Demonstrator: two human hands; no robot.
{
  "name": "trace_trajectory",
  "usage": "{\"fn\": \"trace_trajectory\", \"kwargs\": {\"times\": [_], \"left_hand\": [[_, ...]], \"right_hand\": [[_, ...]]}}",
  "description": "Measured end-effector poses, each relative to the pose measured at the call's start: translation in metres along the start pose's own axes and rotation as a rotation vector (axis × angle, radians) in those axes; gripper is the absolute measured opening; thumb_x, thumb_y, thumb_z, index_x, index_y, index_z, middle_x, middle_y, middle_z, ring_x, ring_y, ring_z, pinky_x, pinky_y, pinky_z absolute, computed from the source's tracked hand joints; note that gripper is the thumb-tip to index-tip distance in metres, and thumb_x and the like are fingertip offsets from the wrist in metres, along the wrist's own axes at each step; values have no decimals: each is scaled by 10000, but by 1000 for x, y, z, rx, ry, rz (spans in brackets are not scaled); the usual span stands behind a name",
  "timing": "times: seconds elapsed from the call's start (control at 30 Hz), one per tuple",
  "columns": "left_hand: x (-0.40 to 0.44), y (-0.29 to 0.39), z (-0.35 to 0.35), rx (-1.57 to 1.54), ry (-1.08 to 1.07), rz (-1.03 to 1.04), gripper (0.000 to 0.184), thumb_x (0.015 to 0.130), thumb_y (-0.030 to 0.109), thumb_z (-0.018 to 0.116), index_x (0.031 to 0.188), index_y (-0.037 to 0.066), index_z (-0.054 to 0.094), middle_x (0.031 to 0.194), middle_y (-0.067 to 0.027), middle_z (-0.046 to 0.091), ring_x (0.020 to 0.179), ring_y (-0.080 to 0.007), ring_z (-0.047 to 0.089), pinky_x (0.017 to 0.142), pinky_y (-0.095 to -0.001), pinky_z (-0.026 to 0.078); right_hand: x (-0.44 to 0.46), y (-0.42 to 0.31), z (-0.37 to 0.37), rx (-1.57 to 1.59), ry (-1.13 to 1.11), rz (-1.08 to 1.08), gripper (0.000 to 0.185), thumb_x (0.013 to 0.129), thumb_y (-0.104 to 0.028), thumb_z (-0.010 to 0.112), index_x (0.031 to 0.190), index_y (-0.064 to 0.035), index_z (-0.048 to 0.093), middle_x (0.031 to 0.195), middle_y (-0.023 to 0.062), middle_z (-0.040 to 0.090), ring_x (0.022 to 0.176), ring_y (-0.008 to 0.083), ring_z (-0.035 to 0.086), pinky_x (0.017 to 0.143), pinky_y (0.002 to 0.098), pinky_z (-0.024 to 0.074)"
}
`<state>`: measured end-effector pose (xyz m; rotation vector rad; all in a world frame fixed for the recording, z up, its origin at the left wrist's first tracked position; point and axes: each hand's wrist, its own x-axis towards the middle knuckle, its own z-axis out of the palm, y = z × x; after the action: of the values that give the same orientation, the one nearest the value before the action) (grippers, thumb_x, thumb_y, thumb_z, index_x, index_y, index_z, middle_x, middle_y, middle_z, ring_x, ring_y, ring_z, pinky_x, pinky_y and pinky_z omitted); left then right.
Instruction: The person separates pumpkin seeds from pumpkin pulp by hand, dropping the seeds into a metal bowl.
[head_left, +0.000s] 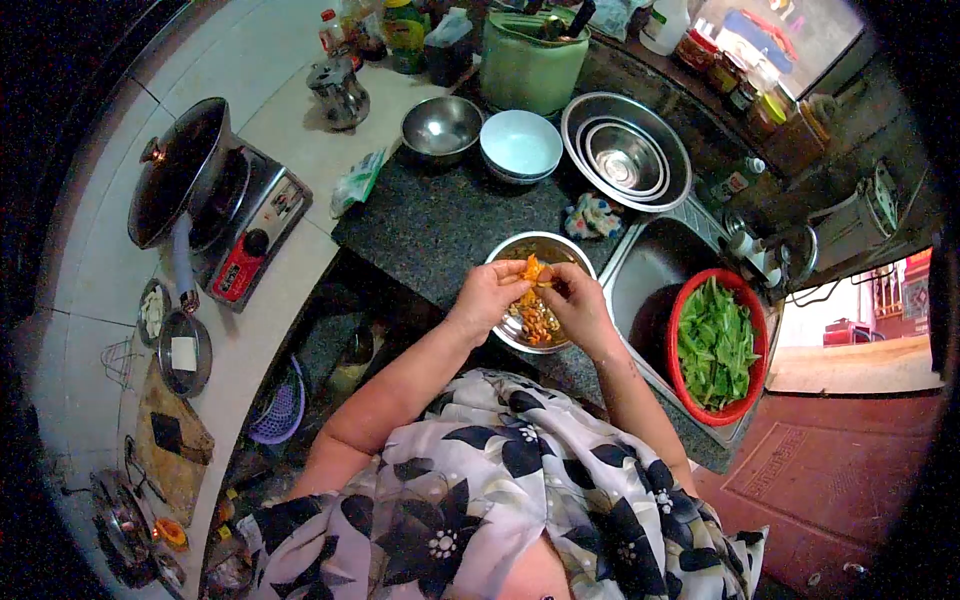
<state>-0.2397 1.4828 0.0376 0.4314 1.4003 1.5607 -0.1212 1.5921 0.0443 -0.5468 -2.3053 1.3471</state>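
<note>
Above a steel bowl [498, 334] on the dark counter, my left hand [492, 297] and my right hand [574, 306] meet with fingers pinched on a small orange piece [533, 268]. Both hands touch this piece, one from each side. Inside the bowl lie several small orange-brown pieces [537, 322], too small to name. The bowl's far part shows behind my fingers, and my wrists cover part of its sides.
Right of the bowl is a sink [640, 270] with a red basin [676, 384] of green leaves [716, 340]. Behind stand nested steel bowls [578, 150], white bowls [521, 143] and a green pot [530, 75]. A stove [262, 240] with a wok [180, 170] is left.
</note>
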Motion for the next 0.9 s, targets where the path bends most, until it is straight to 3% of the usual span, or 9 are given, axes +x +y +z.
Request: {"fn": "trace_trajectory", "kwargs": {"times": [0.27, 0.37, 0.57, 0.67, 0.9], "left_hand": [[-7, 7, 0, -81, 33, 6, 342, 799, 3, 545, 1121, -83, 470, 1026, -146, 579, 910, -147, 571, 772, -227, 468], [-8, 8, 2, -66, 45, 53, 337, 792, 4, 551, 1109, -82, 475, 1022, -142, 578, 902, -145, 571, 774, -231, 467], [-9, 10, 5, 33, 38, 84, 329, 784, 7, 563, 1094, -73, 485, 1029, -132, 574, 889, -146, 573, 777, -237, 465], [-6, 6, 1, -25, 56, 52, 314, 785, 12, 565, 1080, -63, 488, 1007, -126, 577, 869, -141, 575, 766, -235, 468], [-4, 8, -2, -258, 34, -4, 271, 790, -1, 546, 1049, -32, 472, 942, -118, 580, 829, -133, 580, 728, -232, 484]], "right_hand": [[2, -1, 0, 385, -36, 211, 189, 812, -65, 576, 987, -1, 549, 865, 7, 565, 752, 88, 526, 666, 210, 434], [1, 11, 5, 447, -25, 134, 259, 788, -85, 589, 1025, 8, 541, 962, 79, 595, 859, 165, 560, 759, 283, 459], [3, 20, 8, 261, 34, 218, 217, 793, -96, 588, 979, 13, 570, 928, 77, 608, 859, 149, 563, 762, 262, 447], [3, 10, 9, 325, 52, 207, 169, 826, -57, 555, 981, 8, 560, 822, 27, 575, 733, 85, 532, 648, 203, 431], [4, 7, 3, 463, 39, 248, 156, 827, -25, 531, 977, 12, 556, 805, 43, 584, 717, 101, 543, 654, 213, 441]]}}
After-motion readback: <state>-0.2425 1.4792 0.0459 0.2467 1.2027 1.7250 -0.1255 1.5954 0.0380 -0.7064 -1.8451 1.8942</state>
